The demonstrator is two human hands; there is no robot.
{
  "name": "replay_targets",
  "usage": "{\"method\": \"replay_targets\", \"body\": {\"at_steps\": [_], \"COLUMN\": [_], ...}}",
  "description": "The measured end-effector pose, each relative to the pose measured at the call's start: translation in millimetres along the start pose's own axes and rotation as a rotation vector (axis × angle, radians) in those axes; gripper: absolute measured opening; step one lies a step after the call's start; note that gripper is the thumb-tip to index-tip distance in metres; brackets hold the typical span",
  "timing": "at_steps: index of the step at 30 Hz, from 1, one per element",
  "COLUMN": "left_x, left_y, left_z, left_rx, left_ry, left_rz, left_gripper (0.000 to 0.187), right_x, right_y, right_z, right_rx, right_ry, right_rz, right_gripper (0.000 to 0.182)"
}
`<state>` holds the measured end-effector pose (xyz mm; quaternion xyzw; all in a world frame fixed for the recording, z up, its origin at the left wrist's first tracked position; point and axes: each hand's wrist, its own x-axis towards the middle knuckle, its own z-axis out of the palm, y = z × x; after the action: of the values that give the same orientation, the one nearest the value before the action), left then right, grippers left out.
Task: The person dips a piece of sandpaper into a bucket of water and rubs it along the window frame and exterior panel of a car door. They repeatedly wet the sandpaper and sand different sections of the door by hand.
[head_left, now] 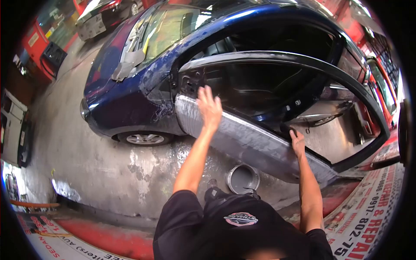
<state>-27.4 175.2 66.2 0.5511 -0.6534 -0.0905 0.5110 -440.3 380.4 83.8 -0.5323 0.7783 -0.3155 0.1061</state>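
Observation:
The car door hangs open in front of me, its outer skin dull grey with pale, sanded-looking patches. My left hand lies over the door's upper edge near the hinge end, fingers stretched out. Further along that edge, my right hand is closed around the sill below the window opening. A small dark piece shows right by its fingertips. Dark trim borders the curved window frame. The blue car carries scuffed, whitish marks on the fender beside the hinges.
A round bucket with grey liquid stands on the wet concrete floor below the door, close to my feet. Printed banners lie behind me on both sides. Another car is parked at the back left, and a red vehicle at the right.

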Motion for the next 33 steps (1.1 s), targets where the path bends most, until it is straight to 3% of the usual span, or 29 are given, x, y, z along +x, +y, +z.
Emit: {"method": "replay_targets", "body": {"at_steps": [3, 5, 8, 11, 12, 16, 17, 19, 21, 23, 25, 27, 29, 31, 33], "left_x": [-62, -90, -97, -96, -99, -108, -117, -129, -142, -154, -160, -163, -161, -153, -147], "left_y": [52, 91, 144, 177, 181, 208, 205, 200, 223, 240, 250, 261, 265, 265, 243], "left_z": [25, 36, 37, 36, 35, 41, 50, 63, 59, 65, 71, 79, 87, 97, 119], "left_rx": [-0.278, -0.482, -0.934, -1.172, -1.161, -1.128, -1.106, -1.089, -1.110, -1.052, -1.045, -0.760, -0.657, -0.394, -0.072], "left_ry": [-0.272, -0.382, -0.695, -0.805, -0.830, -0.952, -0.974, -1.097, -1.128, -1.099, -1.117, -1.057, -0.890, -0.682, -0.419], "left_rz": [0.137, 0.079, -0.323, -0.479, -0.463, -0.458, -0.469, -0.481, -0.446, -0.415, -0.390, -0.258, -0.109, 0.063, 0.434], "left_gripper": [0.043, 0.048, 0.064, 0.052, 0.052, 0.015, 0.014, 0.015, 0.018, 0.020, 0.024, 0.029, 0.034, 0.031, 0.031], "right_x": [-3, -11, -28, -40, -47, -71, -77, -94, -102, -106, -112, -106, -101, -86, -76], "right_y": [-28, -67, -112, -111, -109, -77, -69, -78, -58, -37, -20, 3, 28, 25, 5], "right_z": [-21, -33, -59, -66, -67, -73, -75, -105, -109, -109, -112, -122, -145, -184, -243], "right_rx": [0.525, 0.903, 0.974, 1.028, 1.005, 1.025, 1.101, 1.306, 1.338, 1.320, 1.199, 1.088, 0.881, 0.695, 0.590], "right_ry": [0.126, 0.034, -0.107, -0.176, -0.203, -0.324, -0.378, -0.468, -0.495, -0.508, -0.389, -0.282, -0.124, 0.244, 0.361], "right_rz": [-0.068, 0.077, 0.166, 0.171, 0.164, 0.075, 0.058, 0.071, 0.101, 0.146, 0.149, 0.065, -0.017, -0.248, -0.288], "right_gripper": [0.034, 0.036, 0.038, 0.036, 0.035, 0.034, 0.038, 0.065, 0.073, 0.068, 0.061, 0.059, 0.058, 0.057, 0.054]}}
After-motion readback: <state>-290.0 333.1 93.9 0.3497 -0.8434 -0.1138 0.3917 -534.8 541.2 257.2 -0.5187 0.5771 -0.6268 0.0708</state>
